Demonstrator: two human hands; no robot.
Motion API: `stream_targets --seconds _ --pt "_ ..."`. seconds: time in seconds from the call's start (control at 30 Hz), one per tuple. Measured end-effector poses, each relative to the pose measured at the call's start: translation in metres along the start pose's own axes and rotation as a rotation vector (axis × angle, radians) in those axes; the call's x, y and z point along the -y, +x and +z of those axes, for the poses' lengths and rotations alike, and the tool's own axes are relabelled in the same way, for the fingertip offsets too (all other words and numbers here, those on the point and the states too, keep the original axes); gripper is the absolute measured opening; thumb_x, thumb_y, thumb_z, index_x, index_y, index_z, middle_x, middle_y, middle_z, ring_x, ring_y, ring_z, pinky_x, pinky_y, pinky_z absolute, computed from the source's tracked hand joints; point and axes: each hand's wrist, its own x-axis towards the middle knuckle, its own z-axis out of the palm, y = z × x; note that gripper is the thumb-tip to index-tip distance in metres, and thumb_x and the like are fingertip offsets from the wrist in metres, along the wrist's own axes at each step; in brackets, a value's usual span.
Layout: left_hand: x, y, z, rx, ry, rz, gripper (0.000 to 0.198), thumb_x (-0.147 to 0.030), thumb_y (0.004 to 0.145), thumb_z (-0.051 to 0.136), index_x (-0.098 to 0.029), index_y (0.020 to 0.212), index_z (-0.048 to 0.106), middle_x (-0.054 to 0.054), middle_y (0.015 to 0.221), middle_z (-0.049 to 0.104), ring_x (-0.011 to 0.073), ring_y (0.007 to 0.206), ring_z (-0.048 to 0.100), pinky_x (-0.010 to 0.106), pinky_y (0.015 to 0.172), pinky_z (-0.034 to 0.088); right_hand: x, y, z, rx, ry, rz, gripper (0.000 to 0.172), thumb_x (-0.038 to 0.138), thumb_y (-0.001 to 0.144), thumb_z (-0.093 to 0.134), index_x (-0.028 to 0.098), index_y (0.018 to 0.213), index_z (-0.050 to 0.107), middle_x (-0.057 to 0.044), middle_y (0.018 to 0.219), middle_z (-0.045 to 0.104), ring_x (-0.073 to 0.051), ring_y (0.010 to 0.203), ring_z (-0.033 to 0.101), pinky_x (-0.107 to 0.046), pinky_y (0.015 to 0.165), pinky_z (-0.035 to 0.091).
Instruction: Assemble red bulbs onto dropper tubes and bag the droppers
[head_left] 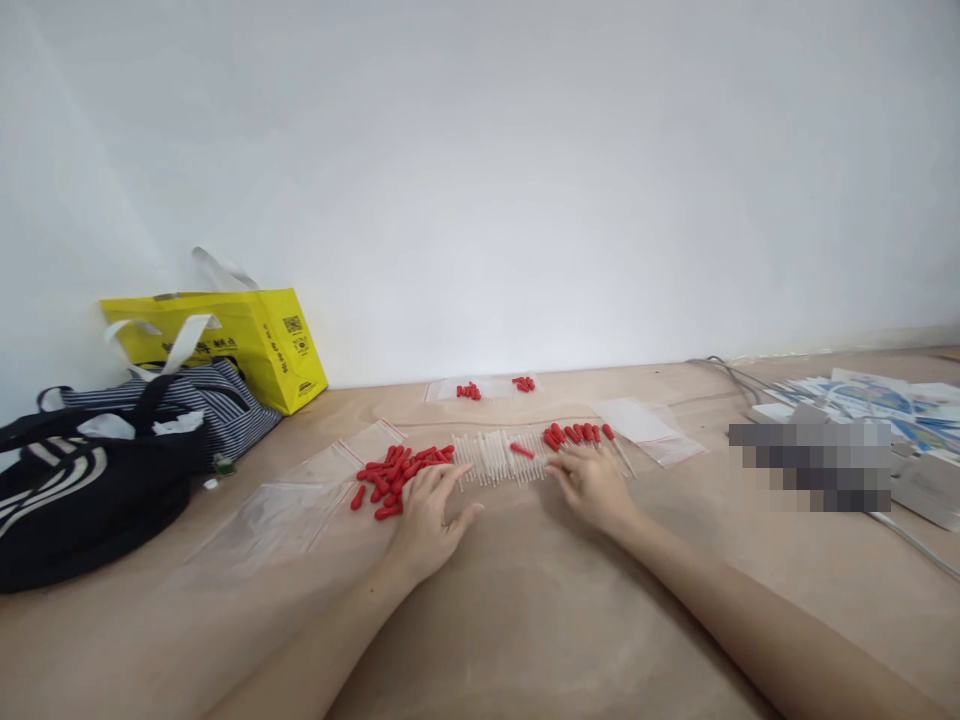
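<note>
My left hand (pixel 431 510) lies flat on the table, fingers stretched toward a heap of small red caps (pixel 397 472). My right hand (pixel 592 482) rests palm down with fingers loosely curled, touching the near edge of a row of clear thin tubes (pixel 495 458). One red cap (pixel 521 451) lies on the tubes. A row of several red-capped tubes (pixel 577 434) lies just beyond my right hand. Neither hand holds anything that I can see.
Clear plastic bags (pixel 300 500) lie left of the caps, more (pixel 645 425) to the right. Two small cap clusters (pixel 495 388) sit near the wall. A yellow bag (pixel 247 345) and dark striped bags (pixel 112 450) stand left. Papers (pixel 885 395) and cables (pixel 911 545) lie right.
</note>
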Motion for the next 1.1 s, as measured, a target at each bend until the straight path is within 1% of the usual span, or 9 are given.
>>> stream_targets --seconds 0.07,0.17,0.3,0.5,0.73,0.87,0.97,1.03,1.1 --pt "0.006 0.002 -0.002 -0.052 0.079 -0.048 0.033 -0.032 0.074 0.055 -0.023 0.105 0.053 0.006 0.102 0.056 0.0253 0.1 0.046 0.041 0.085 0.031 -0.018 0.005 -0.001 -0.058 -0.039 0.236 0.023 0.029 0.083 0.041 0.022 0.09 0.061 -0.004 0.088 0.064 -0.019 0.081 0.056 -0.032 0.075 0.03" --pt "0.011 0.003 -0.005 -0.057 0.146 -0.139 0.027 -0.029 0.073 0.055 -0.023 0.099 0.055 0.005 0.101 0.056 0.0247 0.099 0.047 0.041 0.083 0.032 -0.043 0.01 -0.005 -0.033 -0.134 0.523 0.026 0.03 0.082 0.04 0.022 0.096 0.059 -0.005 0.087 0.065 -0.022 0.083 0.057 -0.033 0.076 0.031" --pt "0.013 0.004 -0.005 -0.016 0.204 -0.228 0.022 -0.028 0.072 0.056 -0.024 0.094 0.057 0.005 0.104 0.056 0.0252 0.1 0.047 0.042 0.082 0.031 -0.059 0.01 -0.011 0.028 -0.21 0.697 0.029 0.03 0.08 0.039 0.019 0.101 0.057 -0.008 0.091 0.065 -0.025 0.088 0.057 -0.037 0.079 0.03" --pt "0.014 0.004 -0.006 0.015 0.257 -0.278 0.019 -0.028 0.073 0.056 -0.025 0.092 0.058 0.004 0.105 0.056 0.025 0.102 0.045 0.044 0.084 0.028 -0.058 0.009 -0.012 0.122 -0.246 0.672 0.03 0.024 0.076 0.041 0.018 0.099 0.058 -0.009 0.093 0.064 -0.025 0.091 0.056 -0.039 0.081 0.03" --pt "0.014 0.003 -0.007 0.04 0.296 -0.306 0.019 -0.028 0.072 0.057 -0.024 0.091 0.059 0.005 0.104 0.055 0.0248 0.1 0.046 0.044 0.084 0.027 -0.054 0.009 -0.013 0.093 -0.271 0.619 0.027 0.024 0.075 0.042 0.019 0.096 0.059 -0.008 0.094 0.064 -0.025 0.09 0.055 -0.037 0.077 0.03" --pt "0.018 0.004 -0.008 0.032 0.348 -0.305 0.021 -0.028 0.072 0.056 -0.024 0.093 0.058 0.006 0.104 0.055 0.0251 0.099 0.046 0.042 0.081 0.029 -0.038 0.006 -0.006 0.056 -0.231 0.473 0.024 0.027 0.078 0.041 0.02 0.086 0.062 -0.007 0.088 0.064 -0.022 0.088 0.054 -0.034 0.076 0.029" --pt "0.023 0.005 -0.008 0.003 0.4 -0.282 0.02 -0.029 0.073 0.056 -0.023 0.091 0.059 0.007 0.1 0.055 0.0254 0.097 0.046 0.041 0.079 0.03 -0.019 0.006 0.003 0.077 -0.198 0.343 0.023 0.029 0.079 0.042 0.02 0.078 0.063 -0.005 0.086 0.065 -0.02 0.086 0.054 -0.034 0.079 0.028" --pt "0.026 0.005 -0.008 -0.012 0.425 -0.27 0.019 -0.031 0.072 0.057 -0.023 0.089 0.06 0.007 0.098 0.055 0.0257 0.095 0.046 0.04 0.078 0.03 -0.007 0.011 0.009 0.101 -0.207 0.33 0.024 0.032 0.079 0.042 0.02 0.079 0.063 -0.005 0.087 0.064 -0.02 0.087 0.054 -0.035 0.081 0.026" --pt "0.029 0.005 -0.007 -0.022 0.441 -0.266 0.019 -0.031 0.071 0.057 -0.023 0.088 0.06 0.006 0.098 0.055 0.0261 0.095 0.046 0.04 0.077 0.03 0.002 0.019 0.014 0.138 -0.24 0.397 0.026 0.033 0.079 0.041 0.02 0.081 0.063 -0.006 0.09 0.064 -0.02 0.088 0.054 -0.035 0.082 0.025"
